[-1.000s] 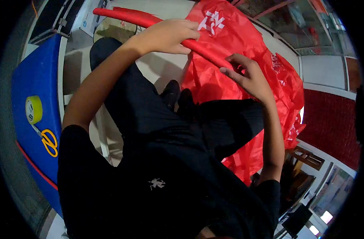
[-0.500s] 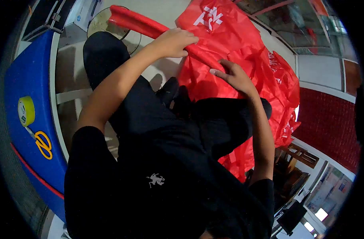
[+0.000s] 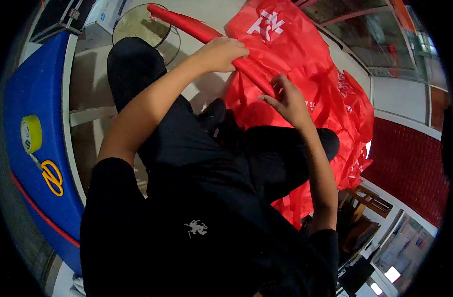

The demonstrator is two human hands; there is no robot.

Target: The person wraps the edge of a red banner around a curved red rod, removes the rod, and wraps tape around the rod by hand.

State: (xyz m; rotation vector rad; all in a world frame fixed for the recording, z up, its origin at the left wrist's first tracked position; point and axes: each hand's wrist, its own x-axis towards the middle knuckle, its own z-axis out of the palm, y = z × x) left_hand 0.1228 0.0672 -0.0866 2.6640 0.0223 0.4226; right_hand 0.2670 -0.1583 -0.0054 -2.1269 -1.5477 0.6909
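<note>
A large red cloth banner [image 3: 305, 64] with white printed lettering hangs in loose folds before my knees. One edge of it is rolled into a long tube [image 3: 187, 24] that slants from the upper left down to the right. My left hand [image 3: 225, 53] is closed round the middle of this roll. My right hand [image 3: 287, 103] is at the roll's lower right end, its thumb and fingers apart. Whether its fingertips touch the cloth I cannot tell. Part of the banner drops behind my right leg and forearm.
On my left is a blue tabletop [image 3: 31, 94] with a roll of yellow tape [image 3: 32, 133], yellow-handled scissors [image 3: 52, 178] and a red cord [image 3: 43, 218]. A round wire-rimmed thing [image 3: 142, 27] stands beyond my left knee. Glass cabinets [image 3: 370, 39] line the far right.
My right hand has come off the roll slightly, and its thumb and fingers have spread. My left hand keeps its hold on the roll. The view has shifted a little.
</note>
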